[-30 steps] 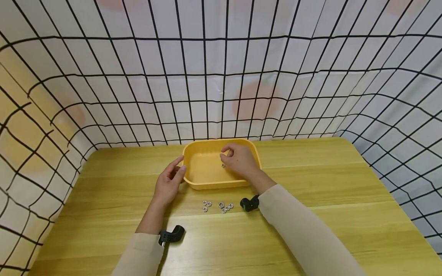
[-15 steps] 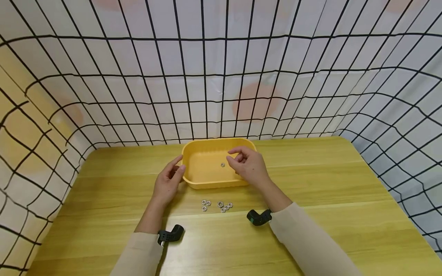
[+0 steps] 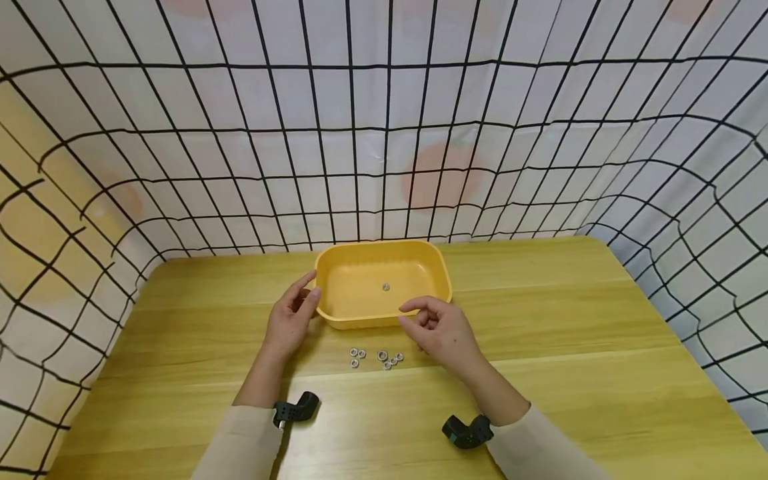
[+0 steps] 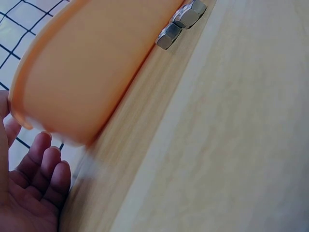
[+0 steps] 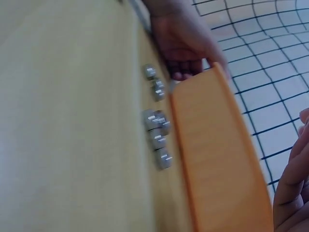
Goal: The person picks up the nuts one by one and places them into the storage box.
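A yellow plastic tray (image 3: 354, 313) stands at the back of the table, with one small metal nut (image 3: 386, 287) lying inside. My left hand (image 3: 290, 323) is at its left end, thumb and index fingertips touching the rim; the other fingers (image 4: 58, 179) are relaxed, below the rim in the left wrist view. My right hand (image 3: 444, 337) hovers over the tray's front right edge, thumb and index finger apart, holding nothing. In front of the tray lie 3 loose hex nuts (image 3: 354, 363) on the left and several more on the right, among them a larger nut (image 3: 383, 356).
The wooden table (image 3: 198, 333) is enclosed by a black wire grid (image 3: 384, 130) at the back and sides, with a patterned white cloth behind it. Black wrist cameras (image 3: 298, 408) sit on both forearms.
My right hand has drawn back from inside the tray toward the front right, uncovering the nut there. My left hand stays at the tray's left end. The nuts on the table have not moved.
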`<action>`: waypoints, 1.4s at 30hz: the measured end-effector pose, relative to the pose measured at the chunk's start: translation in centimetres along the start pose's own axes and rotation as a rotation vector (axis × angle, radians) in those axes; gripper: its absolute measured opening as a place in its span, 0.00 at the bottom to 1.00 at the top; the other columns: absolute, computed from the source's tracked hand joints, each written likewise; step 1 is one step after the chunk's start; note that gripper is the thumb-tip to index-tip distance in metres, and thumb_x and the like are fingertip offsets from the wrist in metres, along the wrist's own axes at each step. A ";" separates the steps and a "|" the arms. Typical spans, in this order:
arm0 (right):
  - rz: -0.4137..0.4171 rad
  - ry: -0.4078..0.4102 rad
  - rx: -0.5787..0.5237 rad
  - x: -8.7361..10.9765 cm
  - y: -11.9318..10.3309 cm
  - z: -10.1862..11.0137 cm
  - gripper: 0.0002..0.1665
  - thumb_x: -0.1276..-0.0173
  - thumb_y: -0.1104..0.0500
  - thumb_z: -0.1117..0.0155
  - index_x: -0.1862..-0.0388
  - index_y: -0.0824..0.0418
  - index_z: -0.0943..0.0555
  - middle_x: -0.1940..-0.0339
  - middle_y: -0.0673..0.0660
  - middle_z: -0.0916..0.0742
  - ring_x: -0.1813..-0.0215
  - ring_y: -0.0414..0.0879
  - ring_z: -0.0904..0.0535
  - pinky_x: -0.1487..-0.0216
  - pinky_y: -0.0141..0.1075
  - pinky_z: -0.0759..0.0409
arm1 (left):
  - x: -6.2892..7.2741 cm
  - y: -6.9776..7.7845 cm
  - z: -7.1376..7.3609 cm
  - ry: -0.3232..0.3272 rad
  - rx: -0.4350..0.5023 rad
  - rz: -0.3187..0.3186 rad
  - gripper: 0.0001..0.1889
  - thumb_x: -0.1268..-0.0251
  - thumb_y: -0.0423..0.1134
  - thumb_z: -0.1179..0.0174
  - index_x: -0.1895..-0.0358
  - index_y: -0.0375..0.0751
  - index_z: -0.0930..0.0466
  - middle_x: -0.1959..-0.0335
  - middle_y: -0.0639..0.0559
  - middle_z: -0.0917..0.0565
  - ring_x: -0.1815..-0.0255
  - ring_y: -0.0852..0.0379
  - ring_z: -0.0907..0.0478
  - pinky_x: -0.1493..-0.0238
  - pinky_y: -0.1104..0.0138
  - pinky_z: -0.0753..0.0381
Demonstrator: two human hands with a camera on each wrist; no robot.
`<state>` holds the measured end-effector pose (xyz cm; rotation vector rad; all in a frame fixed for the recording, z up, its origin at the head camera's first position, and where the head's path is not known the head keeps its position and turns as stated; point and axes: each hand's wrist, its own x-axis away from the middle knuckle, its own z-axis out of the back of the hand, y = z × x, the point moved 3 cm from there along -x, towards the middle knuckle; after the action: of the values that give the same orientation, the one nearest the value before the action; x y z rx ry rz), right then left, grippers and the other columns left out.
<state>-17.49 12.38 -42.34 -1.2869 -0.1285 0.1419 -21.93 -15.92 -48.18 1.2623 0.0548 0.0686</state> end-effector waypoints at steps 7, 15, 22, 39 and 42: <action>-0.041 -0.021 0.007 1.3 2.2 -0.4 0.08 0.32 0.60 0.29 0.55 0.61 0.15 0.78 0.52 0.22 0.82 0.39 0.30 0.80 0.28 0.33 | 0.1 0.0 -0.1 0.002 0.000 0.000 0.24 0.22 0.53 0.44 0.27 0.59 0.28 0.53 0.43 0.20 0.60 0.59 0.24 0.57 0.73 0.21; -0.154 -0.155 0.052 1.9 4.6 -0.9 0.16 0.32 0.59 0.29 0.49 0.64 0.17 0.80 0.49 0.22 0.85 0.39 0.29 0.82 0.29 0.31 | 0.2 0.0 -0.2 -0.007 0.019 0.014 0.25 0.22 0.53 0.44 0.26 0.60 0.28 0.52 0.43 0.20 0.59 0.58 0.24 0.57 0.74 0.20; -0.176 -0.182 0.116 2.1 5.5 -1.2 0.16 0.34 0.57 0.28 0.49 0.61 0.16 0.80 0.49 0.22 0.85 0.38 0.32 0.83 0.28 0.35 | 0.2 0.2 -0.2 -0.015 0.026 0.013 0.26 0.22 0.53 0.44 0.25 0.57 0.29 0.51 0.43 0.20 0.59 0.57 0.24 0.57 0.74 0.21; -0.133 -0.148 0.297 1.9 5.5 -2.0 0.07 0.34 0.57 0.28 0.58 0.55 0.14 0.83 0.47 0.22 0.86 0.39 0.30 0.83 0.30 0.34 | 0.1 0.0 0.0 0.000 -0.001 0.001 0.25 0.22 0.55 0.45 0.26 0.60 0.29 0.53 0.44 0.20 0.60 0.56 0.24 0.58 0.72 0.23; -0.135 -0.135 0.313 1.9 5.5 -2.1 0.06 0.34 0.56 0.28 0.60 0.54 0.14 0.82 0.47 0.22 0.84 0.39 0.30 0.82 0.30 0.34 | 0.1 0.0 0.0 -0.002 -0.004 0.001 0.25 0.22 0.55 0.45 0.26 0.59 0.29 0.53 0.43 0.20 0.60 0.57 0.24 0.58 0.72 0.23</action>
<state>-15.41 12.28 -48.13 -0.9529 -0.2965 0.1274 -21.79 -15.89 -48.17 1.2589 0.0526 0.0688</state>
